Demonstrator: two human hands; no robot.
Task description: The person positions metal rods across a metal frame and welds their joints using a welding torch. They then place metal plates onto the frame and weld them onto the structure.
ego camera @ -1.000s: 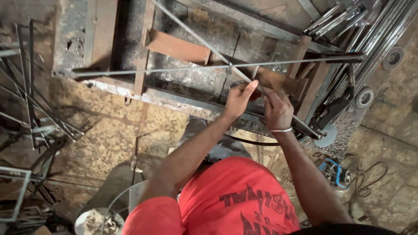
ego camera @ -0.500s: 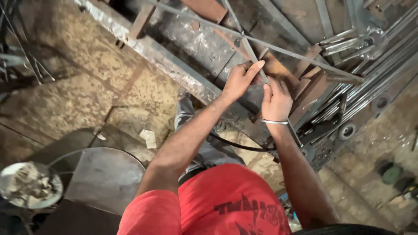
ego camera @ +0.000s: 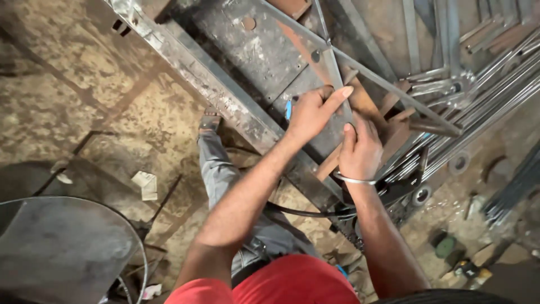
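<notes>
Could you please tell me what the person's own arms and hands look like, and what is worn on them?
Both arms are bare from the short red sleeves down. No gloves on either hand. The right hand has a thin silver bangle round its wrist. The left hand shows no ring, watch or band.

Under the left hand (ego camera: pixel 312 115) only a sliver of a blue object (ego camera: pixel 288 108) shows; what it is cannot be told. The right hand (ego camera: pixel 360 151) covers the lower end of the flat grey metal strip (ego camera: pixel 333 70), so any grip there stays hidden. Right of both hands, the bundle of thin steel rods (ego camera: pixel 484 107) runs off the frame edge. Small items on the floor below the right hand are too blurred to identify.
</notes>
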